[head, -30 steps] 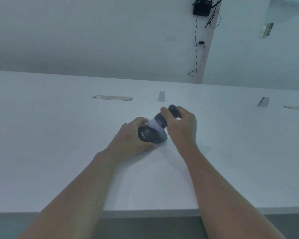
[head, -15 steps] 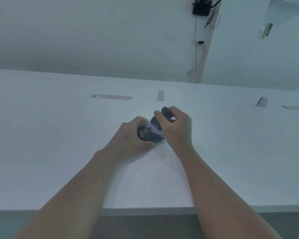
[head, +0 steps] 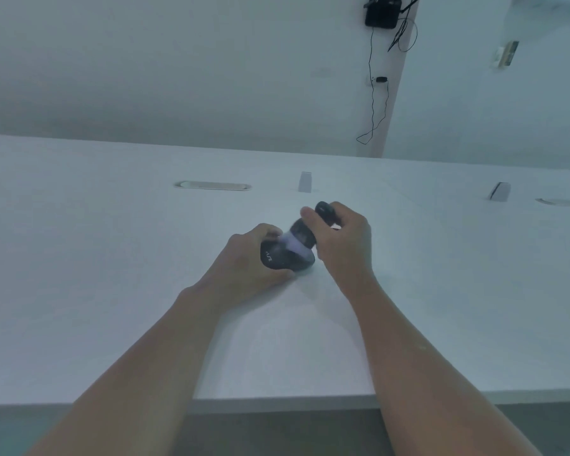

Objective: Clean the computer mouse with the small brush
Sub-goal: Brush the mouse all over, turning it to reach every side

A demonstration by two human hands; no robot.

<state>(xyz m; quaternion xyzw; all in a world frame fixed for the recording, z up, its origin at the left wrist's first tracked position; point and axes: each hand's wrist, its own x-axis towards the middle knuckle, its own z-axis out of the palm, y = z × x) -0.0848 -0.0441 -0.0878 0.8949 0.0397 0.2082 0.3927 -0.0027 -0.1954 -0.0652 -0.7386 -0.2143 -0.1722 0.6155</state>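
Resting on the white surface, the dark computer mouse is gripped by the left hand, whose fingers are curled round its left side. Just right of it, the small brush is clamped in the right hand, its pale bristles laid against the mouse's top, blurred.

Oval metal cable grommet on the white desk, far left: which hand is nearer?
Left. The left hand grips the black computer mouse, on the oval grommet's side; the right hand, holding the small brush, sits farther right.
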